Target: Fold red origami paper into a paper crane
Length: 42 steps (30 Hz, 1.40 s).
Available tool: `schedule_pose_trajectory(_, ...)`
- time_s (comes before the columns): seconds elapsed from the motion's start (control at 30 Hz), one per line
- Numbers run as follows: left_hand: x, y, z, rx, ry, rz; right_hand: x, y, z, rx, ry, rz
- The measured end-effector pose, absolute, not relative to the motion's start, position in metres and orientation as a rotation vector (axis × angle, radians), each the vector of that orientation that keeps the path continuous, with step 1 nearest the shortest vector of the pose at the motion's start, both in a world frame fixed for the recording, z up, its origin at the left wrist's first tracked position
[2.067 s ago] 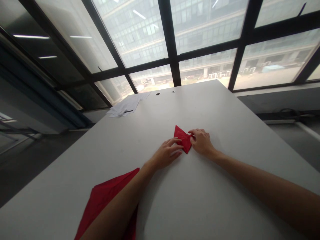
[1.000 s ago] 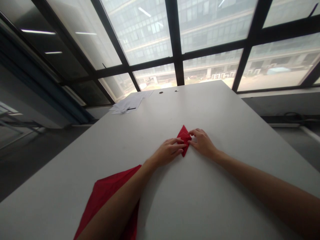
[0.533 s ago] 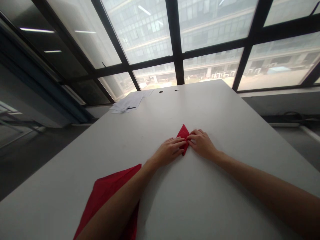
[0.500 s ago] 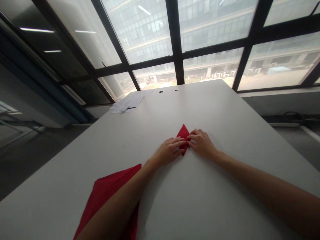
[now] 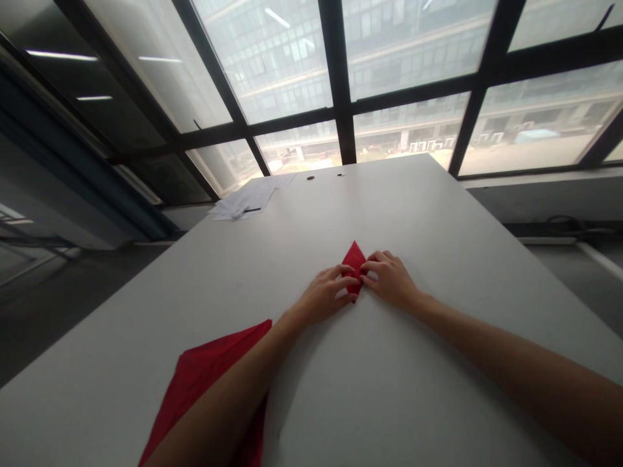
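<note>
A small piece of folded red paper, shaped like a pointed diamond, lies flat on the white table. My left hand holds its left side, with bent fingers over the middle and the thumb near the lower point. On the right side, my right hand pinches the paper's edge between thumb and fingers. Both hands' fingertips nearly meet at the paper's middle and partly cover it. Under my left forearm lies a larger stack of red paper sheets, partly hidden by the arm.
White papers with a dark pen on them lie at the table's far left. Two small round holes pierce the tabletop near its far edge. Dark-framed windows stand behind, and a blue curtain hangs at left.
My left fingers have bent and drawn back slightly, after lying straighter across the red paper. My right hand stays at the paper's right edge. The view has shifted slightly.
</note>
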<state>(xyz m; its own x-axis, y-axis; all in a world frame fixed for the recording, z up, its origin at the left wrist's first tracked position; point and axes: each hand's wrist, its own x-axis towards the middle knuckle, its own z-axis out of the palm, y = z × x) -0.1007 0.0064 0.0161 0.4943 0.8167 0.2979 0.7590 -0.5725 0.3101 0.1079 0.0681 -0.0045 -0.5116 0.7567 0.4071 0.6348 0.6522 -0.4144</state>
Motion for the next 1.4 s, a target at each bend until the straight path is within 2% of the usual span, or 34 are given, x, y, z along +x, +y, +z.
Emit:
schedule_pose_trajectory(0.27,-0.1018,0.0077,0.0139,2.548,1.362,0.668,0.1069,0.0699,-0.0058,-1.078,-2.274,0.298)
schedule_pose_trajectory(0.57,-0.1011,0.0083,0.0149,2.416,1.406,0.763,0.1072,0.0706,-0.0059,-0.906,-2.292,0.453)
schedule_pose_trajectory(0.9,-0.1027,0.0094,0.0141,2.304,1.423,0.902,0.1057,0.0658,-0.0050,-0.827,-2.328,0.372)
schedule_pose_trajectory(1.4,-0.1070,0.0148,0.0107,2.305,1.452,0.882,0.1098,0.0685,-0.0009,-1.014,-2.291,0.207)
